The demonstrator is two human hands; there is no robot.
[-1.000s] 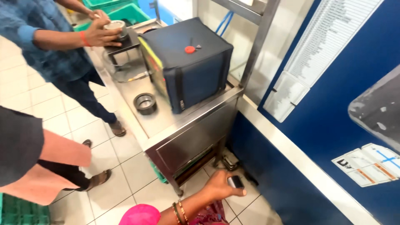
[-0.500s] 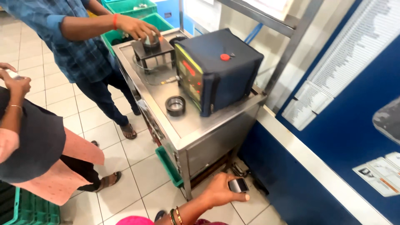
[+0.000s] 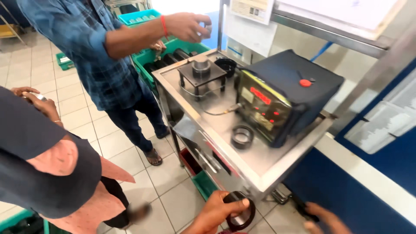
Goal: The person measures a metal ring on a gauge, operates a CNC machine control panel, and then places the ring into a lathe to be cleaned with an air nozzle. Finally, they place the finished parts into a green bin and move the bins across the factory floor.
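My left hand point(image 3: 219, 211) reaches up from the bottom edge and grips a black ring point(image 3: 239, 214) just below the near corner of the steel table point(image 3: 260, 167). My right hand point(image 3: 326, 218) is blurred at the lower right, low by the floor, with its fingers on a small dark object point(image 3: 300, 204). A second black ring point(image 3: 242, 136) lies on the tabletop in front of a dark blue box instrument point(image 3: 286, 93) with a red display.
A person in a blue plaid shirt point(image 3: 93, 56) stands at the table's far end, a raised hand point(image 3: 187, 26) holding a small metal piece above a black fixture point(image 3: 201, 71). Another person's dark sleeve point(image 3: 39, 160) fills the left. Green crates point(image 3: 160, 54) stand behind.
The view has swung left and closer to the table. My left hand has come into view holding a black ring. The plaid-shirted person's hand has lifted off the fixture.
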